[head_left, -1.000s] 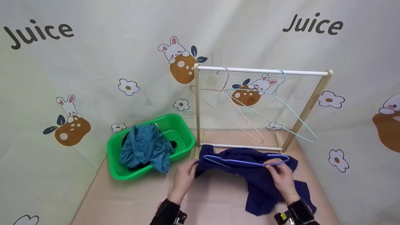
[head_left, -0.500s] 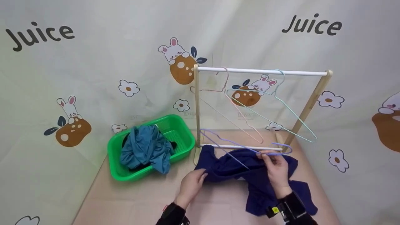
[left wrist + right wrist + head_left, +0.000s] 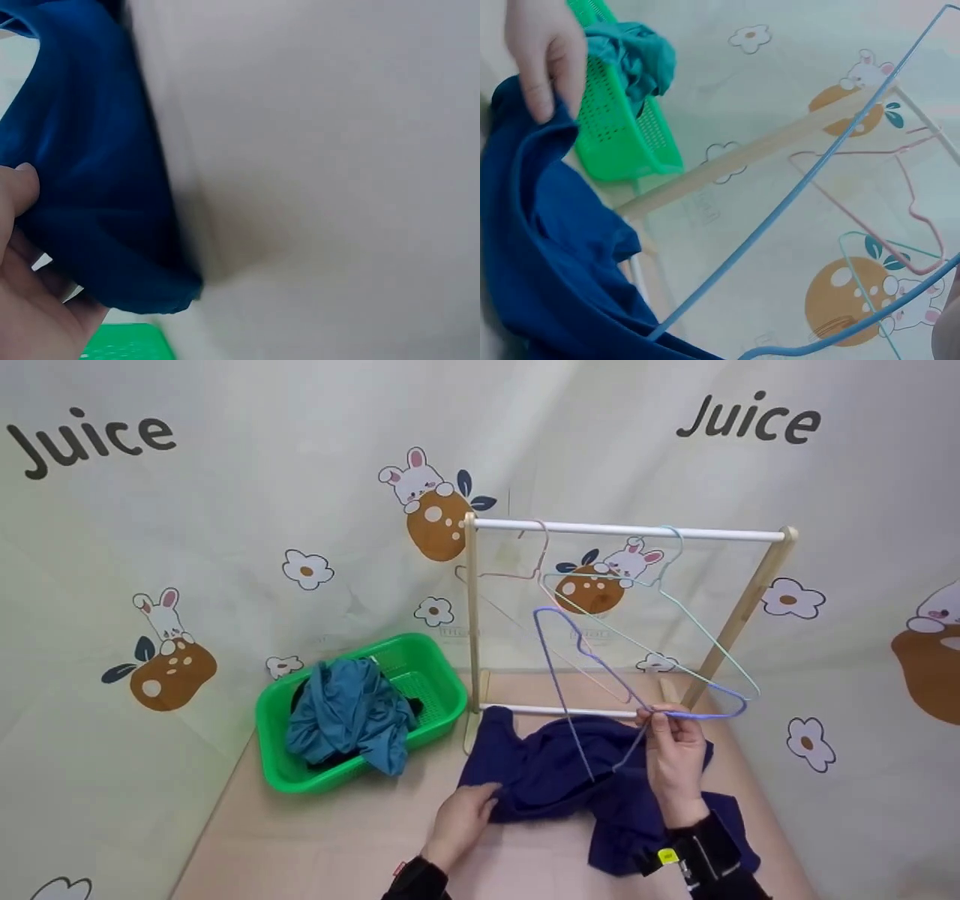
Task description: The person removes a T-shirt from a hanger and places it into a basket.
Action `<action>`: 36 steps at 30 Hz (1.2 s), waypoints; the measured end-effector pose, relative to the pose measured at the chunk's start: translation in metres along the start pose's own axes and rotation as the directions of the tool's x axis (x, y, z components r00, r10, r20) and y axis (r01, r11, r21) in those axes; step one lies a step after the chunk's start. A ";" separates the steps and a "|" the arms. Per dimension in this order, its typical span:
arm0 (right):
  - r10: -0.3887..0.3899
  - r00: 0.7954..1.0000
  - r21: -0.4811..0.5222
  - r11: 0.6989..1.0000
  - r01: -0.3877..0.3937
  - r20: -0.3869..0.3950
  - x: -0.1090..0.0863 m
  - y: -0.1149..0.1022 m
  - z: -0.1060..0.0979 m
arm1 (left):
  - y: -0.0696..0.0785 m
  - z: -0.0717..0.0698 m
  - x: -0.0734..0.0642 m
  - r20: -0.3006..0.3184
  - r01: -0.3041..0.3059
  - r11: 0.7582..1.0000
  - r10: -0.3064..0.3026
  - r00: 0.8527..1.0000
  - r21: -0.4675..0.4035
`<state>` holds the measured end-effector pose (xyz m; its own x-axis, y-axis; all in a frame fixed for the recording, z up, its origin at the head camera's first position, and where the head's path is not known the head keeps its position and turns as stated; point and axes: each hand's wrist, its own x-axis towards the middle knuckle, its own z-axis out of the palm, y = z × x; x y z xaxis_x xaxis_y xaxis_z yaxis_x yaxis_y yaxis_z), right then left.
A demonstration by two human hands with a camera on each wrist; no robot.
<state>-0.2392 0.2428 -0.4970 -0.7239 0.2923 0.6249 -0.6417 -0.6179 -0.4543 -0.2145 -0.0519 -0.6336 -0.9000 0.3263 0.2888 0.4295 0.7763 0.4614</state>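
Note:
A navy garment (image 3: 555,761) lies bunched on the table in front of the rack. My left hand (image 3: 463,819) pinches its left edge; in the left wrist view the thumb lies over the cloth (image 3: 97,150) with fingers behind. My right hand (image 3: 675,757) pinches a blue wire hanger (image 3: 742,242) near the base of its hook, the hook pointing right. One end of the hanger rises up and left above the garment. Its other end disappears into the garment's opening, hidden by cloth.
Behind the garment stands a wooden rack (image 3: 472,615) with a white top rail (image 3: 600,529). A pink hanger (image 3: 544,555) and a mint hanger (image 3: 709,637) hang there. To the left, a green basket (image 3: 442,682) holds a teal crumpled garment (image 3: 349,712) and something black.
My right hand has turned the hanger from lying flat over the garment to tilted, one end raised and the other into the opening. My left hand has drawn the cloth edge toward me.

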 end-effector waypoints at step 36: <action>0.019 0.977 -0.819 0.543 -0.188 -0.212 0.102 -0.043 -0.022 | -0.008 -0.003 -0.017 -0.011 0.081 0.996 -0.080 0.997 0.034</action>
<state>-0.2911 0.3155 -0.4281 -0.7733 0.4285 0.4674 -0.4195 0.2071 -0.8838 -0.2027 -0.0656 -0.6397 -0.9308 0.2569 0.2601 0.3528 0.8179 0.4545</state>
